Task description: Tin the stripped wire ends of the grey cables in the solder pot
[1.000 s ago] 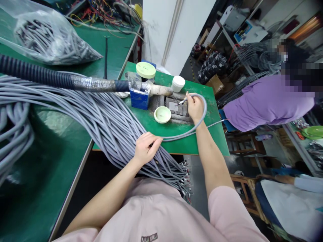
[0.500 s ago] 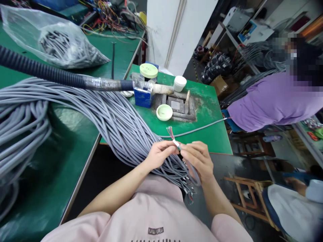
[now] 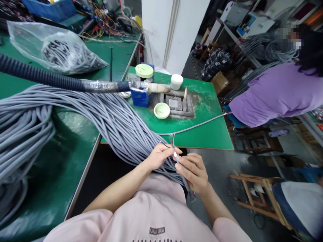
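Fingers: the left fingers (image 3: 168,151) and the right fingers (image 3: 185,167) are closing from either side around one grey cable, pinching it with almost no gap between the hands.
Left hand: the left hand (image 3: 160,157) is curling around the cable's end at the near edge of the green mat.
Right hand: the right hand (image 3: 193,173) is gripping the cable just below a small white sleeve (image 3: 175,154), with the thumb on top.
Cable end: the stripped cable end (image 3: 172,139) is standing up between the hands, its thin coloured wires fanning towards the far side.
Bundle: a thick bundle of matte grey cables (image 3: 108,124) is sweeping from the left table down towards the person's lap.
Mat: a scuffed green mat (image 3: 208,136) is covering the far bench, and one thin cable (image 3: 194,127) is stretching across it.
On the mat: a blue block (image 3: 139,98) is clamping a black corrugated conduit (image 3: 37,76) wrapped in shiny tape, beside a shallow pale green dish (image 3: 162,111), a white jar (image 3: 176,81) and a worn metal fixture (image 3: 179,106).
Co-worker: a person in a purple shirt (image 3: 275,95) is standing at the right.
Writing: dark lettering on the pink sweatshirt (image 3: 156,230) seems to read "miu miu".
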A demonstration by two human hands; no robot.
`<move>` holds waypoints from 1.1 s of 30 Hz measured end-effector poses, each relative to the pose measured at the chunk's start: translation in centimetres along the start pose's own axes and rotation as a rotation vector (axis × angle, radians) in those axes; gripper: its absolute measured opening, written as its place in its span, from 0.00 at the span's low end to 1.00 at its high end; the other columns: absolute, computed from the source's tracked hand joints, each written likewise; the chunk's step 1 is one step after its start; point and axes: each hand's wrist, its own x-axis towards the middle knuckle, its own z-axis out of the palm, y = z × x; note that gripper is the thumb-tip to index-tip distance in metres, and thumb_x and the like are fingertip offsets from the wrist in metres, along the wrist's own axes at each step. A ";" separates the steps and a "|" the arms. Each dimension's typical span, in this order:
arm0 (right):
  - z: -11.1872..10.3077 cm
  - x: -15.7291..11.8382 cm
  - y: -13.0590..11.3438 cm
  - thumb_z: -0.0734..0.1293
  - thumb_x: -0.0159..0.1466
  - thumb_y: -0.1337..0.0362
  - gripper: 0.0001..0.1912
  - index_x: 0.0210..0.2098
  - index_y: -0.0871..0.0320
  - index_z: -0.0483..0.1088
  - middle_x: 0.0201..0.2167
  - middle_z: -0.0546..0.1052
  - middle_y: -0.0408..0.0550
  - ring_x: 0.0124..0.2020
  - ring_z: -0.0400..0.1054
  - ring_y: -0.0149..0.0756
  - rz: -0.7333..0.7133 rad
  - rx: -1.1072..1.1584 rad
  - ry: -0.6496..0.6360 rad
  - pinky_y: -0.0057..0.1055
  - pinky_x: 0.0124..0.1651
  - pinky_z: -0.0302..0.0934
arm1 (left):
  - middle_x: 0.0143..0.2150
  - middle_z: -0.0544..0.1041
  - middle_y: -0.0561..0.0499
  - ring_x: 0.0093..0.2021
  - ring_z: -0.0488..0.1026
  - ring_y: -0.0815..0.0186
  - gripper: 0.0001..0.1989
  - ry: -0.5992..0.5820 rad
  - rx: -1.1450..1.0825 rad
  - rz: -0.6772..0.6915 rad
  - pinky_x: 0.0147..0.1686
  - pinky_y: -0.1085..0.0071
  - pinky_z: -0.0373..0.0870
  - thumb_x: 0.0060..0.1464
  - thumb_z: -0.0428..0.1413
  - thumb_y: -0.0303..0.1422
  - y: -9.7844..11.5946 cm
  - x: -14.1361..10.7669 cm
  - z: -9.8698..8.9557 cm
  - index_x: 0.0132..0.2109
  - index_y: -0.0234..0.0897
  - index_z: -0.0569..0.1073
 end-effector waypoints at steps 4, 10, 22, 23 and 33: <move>0.1 -0.4 0.0 0.65 0.62 0.71 0.22 0.55 0.52 0.69 0.46 0.79 0.50 0.46 0.71 0.40 0.018 0.017 -0.007 0.44 0.46 0.68 | 0.26 0.76 0.44 0.27 0.69 0.66 0.24 0.013 -0.011 -0.012 0.31 0.68 0.65 0.42 0.63 0.53 0.3 0.1 0.4 0.28 0.32 0.81; 0.5 -0.3 -0.3 0.63 0.61 0.73 0.24 0.57 0.53 0.67 0.48 0.78 0.52 0.46 0.70 0.41 0.031 0.086 -0.009 0.44 0.45 0.68 | 0.21 0.72 0.48 0.27 0.68 0.67 0.23 0.029 -0.060 0.012 0.31 0.69 0.63 0.39 0.65 0.52 0.6 0.2 0.7 0.25 0.33 0.80; 1.0 -0.3 -0.5 0.64 0.62 0.72 0.27 0.58 0.47 0.65 0.49 0.77 0.50 0.44 0.72 0.41 0.120 0.177 0.012 0.45 0.43 0.70 | 0.22 0.73 0.47 0.27 0.68 0.67 0.22 0.049 -0.113 -0.022 0.30 0.69 0.64 0.36 0.67 0.51 0.5 0.3 0.6 0.24 0.33 0.80; 1.0 -0.3 -0.5 0.64 0.62 0.72 0.27 0.58 0.47 0.65 0.49 0.77 0.50 0.44 0.72 0.41 0.125 0.187 0.015 0.45 0.43 0.70 | 0.22 0.73 0.48 0.26 0.68 0.67 0.22 0.046 -0.119 -0.017 0.30 0.69 0.64 0.36 0.67 0.51 0.5 0.4 0.5 0.24 0.33 0.80; 1.5 -0.4 -0.5 0.66 0.58 0.76 0.27 0.57 0.53 0.67 0.48 0.77 0.56 0.45 0.70 0.42 0.119 0.324 0.028 0.44 0.42 0.70 | 0.18 0.66 0.53 0.23 0.63 0.72 0.23 0.006 -0.198 -0.003 0.25 0.73 0.58 0.34 0.69 0.49 -0.2 0.7 -0.2 0.20 0.32 0.74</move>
